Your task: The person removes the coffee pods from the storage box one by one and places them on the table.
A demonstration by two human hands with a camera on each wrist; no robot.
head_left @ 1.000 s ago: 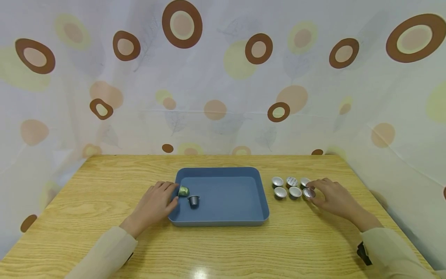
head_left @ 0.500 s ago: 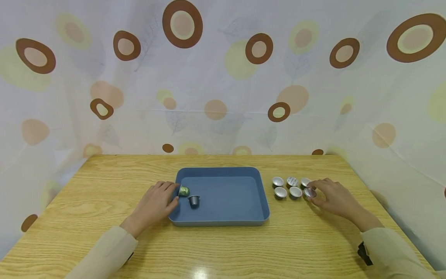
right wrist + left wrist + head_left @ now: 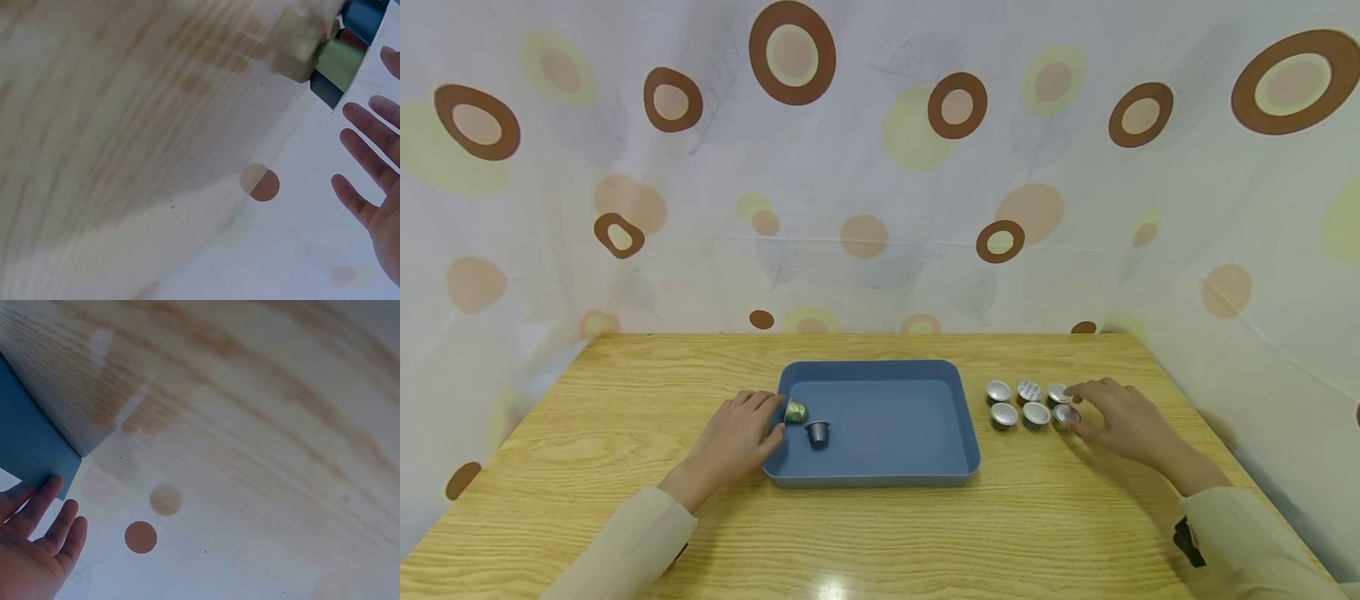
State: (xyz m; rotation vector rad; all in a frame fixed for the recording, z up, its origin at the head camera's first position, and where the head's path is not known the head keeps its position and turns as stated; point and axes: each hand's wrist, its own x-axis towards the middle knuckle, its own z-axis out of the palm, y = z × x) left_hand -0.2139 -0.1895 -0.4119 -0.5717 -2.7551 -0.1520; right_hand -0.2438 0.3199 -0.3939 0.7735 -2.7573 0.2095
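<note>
A blue tray (image 3: 887,429) lies on the wooden table, holding a green coffee capsule (image 3: 797,411) and a dark grey coffee capsule (image 3: 817,432) at its left end. My left hand (image 3: 731,437) rests at the tray's left rim; in the left wrist view relaxed fingers touch the tray wall (image 3: 47,434). Right of the tray, several capsules stand lid up in two rows. My right hand (image 3: 1123,427) is spread around the front right capsule (image 3: 1064,415), thumb and fingertips right beside it. In the right wrist view the fingers are extended, near a green capsule body (image 3: 340,64).
The other upright capsules include a printed-lid one (image 3: 1028,391) in the back row and a silver-lidded one (image 3: 1003,414) at the front left. A patterned cloth (image 3: 880,167) stands behind the table (image 3: 887,542) and along its sides.
My right hand has shifted slightly to the right, its thumb and fingers parting from the front right capsule. The left hand, tray and capsules stay where they were.
</note>
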